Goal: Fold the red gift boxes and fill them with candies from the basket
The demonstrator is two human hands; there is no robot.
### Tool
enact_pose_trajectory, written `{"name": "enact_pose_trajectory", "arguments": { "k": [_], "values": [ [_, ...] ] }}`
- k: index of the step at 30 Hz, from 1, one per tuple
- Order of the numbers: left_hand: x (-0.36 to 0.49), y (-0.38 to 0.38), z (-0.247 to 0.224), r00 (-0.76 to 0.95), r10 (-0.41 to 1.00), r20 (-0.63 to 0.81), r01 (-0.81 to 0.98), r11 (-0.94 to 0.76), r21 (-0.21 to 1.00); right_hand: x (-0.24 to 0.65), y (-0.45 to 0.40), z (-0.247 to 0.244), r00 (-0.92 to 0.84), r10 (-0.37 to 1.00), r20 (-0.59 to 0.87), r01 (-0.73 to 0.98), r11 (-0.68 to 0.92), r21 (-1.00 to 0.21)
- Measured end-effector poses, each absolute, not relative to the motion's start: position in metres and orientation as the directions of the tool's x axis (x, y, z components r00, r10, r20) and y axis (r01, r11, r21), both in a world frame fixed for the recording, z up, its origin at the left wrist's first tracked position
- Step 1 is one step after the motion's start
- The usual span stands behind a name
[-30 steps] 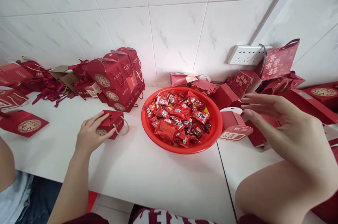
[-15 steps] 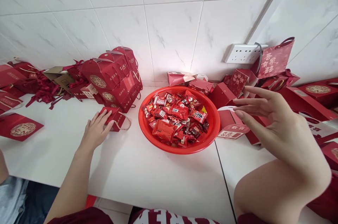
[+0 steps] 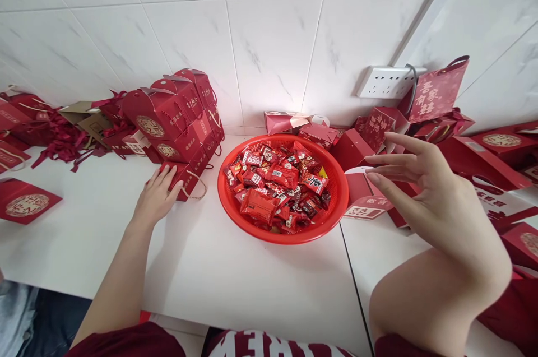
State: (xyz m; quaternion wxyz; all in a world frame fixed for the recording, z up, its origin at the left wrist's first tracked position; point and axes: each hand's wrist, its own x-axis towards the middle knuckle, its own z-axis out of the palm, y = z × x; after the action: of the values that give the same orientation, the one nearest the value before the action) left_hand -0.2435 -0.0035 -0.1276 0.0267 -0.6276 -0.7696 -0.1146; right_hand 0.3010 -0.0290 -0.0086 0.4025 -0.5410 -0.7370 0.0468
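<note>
A small red gift box with a twisted rope handle sits on the table, up against the front of a stack of red gift boxes. My left hand lies over its left part, fingers across the top and thumb at the near side. In the middle stands a round red plastic basket full of red-wrapped sweets. My right hand hovers to the right of the basket, fingers apart and holding nothing. Behind its fingertips is an open-topped red box with a white label.
More red boxes crowd the right side below a power strip on the tiled wall. Dark red ribbons and boxes lie at the left. A single red box sits near the left edge. Another person's clothing shows at lower left.
With my left hand on it, the small gift box has shifted slightly back and right, closer to the stack. My right hand keeps much the same pose. The view has shifted a little.
</note>
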Motion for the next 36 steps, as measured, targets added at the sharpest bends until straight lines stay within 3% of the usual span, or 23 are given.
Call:
{"name": "enact_pose_trajectory", "arguments": {
  "k": [16, 27, 32, 36],
  "values": [
    [-0.247, -0.005, -0.132, -0.206, 0.944, 0.257, 0.974, 0.173, 0.143, 0.299, -0.026, -0.011, -0.118, 0.869, 0.481, 0.757, 0.392, -0.522],
    [-0.239, -0.002, -0.117, -0.193, 0.961, 0.2, 0.978, 0.172, 0.117, 0.297, -0.021, -0.01, -0.185, 0.912, 0.366, 0.755, 0.37, -0.541],
    [-0.222, -0.003, -0.103, -0.231, 0.946, 0.226, 0.972, 0.212, 0.106, 0.308, -0.019, -0.007, -0.175, 0.959, 0.223, 0.732, 0.278, -0.622],
    [-0.184, -0.003, -0.088, -0.148, 0.9, 0.41, 0.989, 0.123, 0.088, 0.334, -0.02, -0.009, -0.032, 0.992, 0.124, 0.781, 0.102, -0.616]
  ]
}}
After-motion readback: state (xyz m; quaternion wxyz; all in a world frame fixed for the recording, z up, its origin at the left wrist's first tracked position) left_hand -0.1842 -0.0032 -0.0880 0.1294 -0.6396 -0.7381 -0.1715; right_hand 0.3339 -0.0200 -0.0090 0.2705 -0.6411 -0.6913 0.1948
